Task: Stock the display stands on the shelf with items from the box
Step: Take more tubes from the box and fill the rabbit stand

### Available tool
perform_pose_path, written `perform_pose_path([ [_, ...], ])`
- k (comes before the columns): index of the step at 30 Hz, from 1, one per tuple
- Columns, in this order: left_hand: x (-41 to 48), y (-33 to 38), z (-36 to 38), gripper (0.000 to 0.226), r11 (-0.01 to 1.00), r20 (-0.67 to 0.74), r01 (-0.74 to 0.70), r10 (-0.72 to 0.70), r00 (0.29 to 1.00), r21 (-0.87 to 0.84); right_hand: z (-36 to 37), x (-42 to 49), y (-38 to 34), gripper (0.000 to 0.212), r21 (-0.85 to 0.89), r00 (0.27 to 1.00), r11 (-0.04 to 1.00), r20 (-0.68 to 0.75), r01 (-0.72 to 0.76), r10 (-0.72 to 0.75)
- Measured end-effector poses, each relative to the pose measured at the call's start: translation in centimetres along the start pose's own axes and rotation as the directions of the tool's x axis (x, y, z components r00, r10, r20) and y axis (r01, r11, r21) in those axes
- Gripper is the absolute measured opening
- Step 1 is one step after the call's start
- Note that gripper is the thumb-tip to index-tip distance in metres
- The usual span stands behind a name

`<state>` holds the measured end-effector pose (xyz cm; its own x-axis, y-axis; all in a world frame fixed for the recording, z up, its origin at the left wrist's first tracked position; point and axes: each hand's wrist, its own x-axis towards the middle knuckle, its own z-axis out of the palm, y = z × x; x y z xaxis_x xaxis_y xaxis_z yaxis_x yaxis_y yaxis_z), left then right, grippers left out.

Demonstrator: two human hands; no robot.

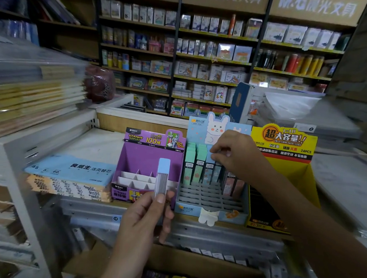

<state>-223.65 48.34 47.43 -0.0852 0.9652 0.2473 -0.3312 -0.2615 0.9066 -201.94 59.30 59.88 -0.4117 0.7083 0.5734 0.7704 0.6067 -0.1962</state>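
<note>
Fingers (160, 198) of the left hand (145, 220) pinch a blue-capped lead case (162, 176) upright at lower centre, seemingly kept ready as next in line. The right hand (233, 154) pinches a second case (210, 160) in the back row of the blue bunny stand (195, 208), apparently seating it in a slot.

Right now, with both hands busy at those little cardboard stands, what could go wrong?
The right hand pinches a pale case in the blue stand, whose back rows are tightly packed; neighbouring cases might tip or lift out. The left hand holds the blue-capped case only by its lower end, so it might slip.
</note>
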Motion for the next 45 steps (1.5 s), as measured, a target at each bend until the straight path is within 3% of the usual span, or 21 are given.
perform_pose_path([
  [4,0.4,-0.1,0.0,0.027,0.997,0.038,-0.059,0.057,0.998,0.044,-0.4,-0.4,-0.4,0.005,-0.018,0.999,1.000,-0.033,0.017,-0.018],
  [7,0.9,-0.2,0.5,0.031,0.993,0.049,-0.075,0.071,0.996,0.094,-1.7,-1.8,-0.4,0.003,-0.017,0.980,1.000,-0.198,-0.024,0.021],
  [11,1.5,-0.4,1.7,0.052,0.997,0.042,-0.040,0.037,0.998,0.062,-3.3,-4.9,0.6,0.007,0.125,0.933,0.979,-0.305,-0.162,0.193],
  [14,2.0,-0.5,3.0,0.052,1.000,0.016,-0.022,0.022,1.000,0.013,-3.7,-7.7,2.1,0.006,0.124,0.916,0.951,-0.259,-0.284,0.307],
  [18,2.5,-0.7,5.2,0.030,0.998,0.011,-0.049,0.050,0.999,-0.030,-3.8,-11.3,4.3,0.006,0.041,0.916,0.928,-0.145,-0.371,0.373],
  [24,3.6,-0.6,7.5,0.011,0.989,0.072,-0.083,0.075,0.995,0.119,-2.5,-14.1,6.6,0.011,-0.002,0.877,0.880,0.079,-0.475,0.473],
  [30,4.9,-0.4,9.5,0.005,0.971,0.084,-0.123,0.108,0.991,0.205,-1.9,-14.7,7.4,0.012,0.046,0.874,0.874,0.071,-0.484,0.480],
  [37,6.4,-1.5,9.6,0.021,0.934,0.001,-0.133,0.141,0.990,0.333,-1.8,-14.6,7.5,0.011,0.048,0.877,0.877,0.069,-0.478,0.475],
  [45,7.6,-1.4,9.9,0.009,0.726,0.027,-0.168,0.202,0.979,0.667,-1.9,-14.5,7.3,0.011,0.041,0.875,0.875,0.074,-0.482,0.479],
])
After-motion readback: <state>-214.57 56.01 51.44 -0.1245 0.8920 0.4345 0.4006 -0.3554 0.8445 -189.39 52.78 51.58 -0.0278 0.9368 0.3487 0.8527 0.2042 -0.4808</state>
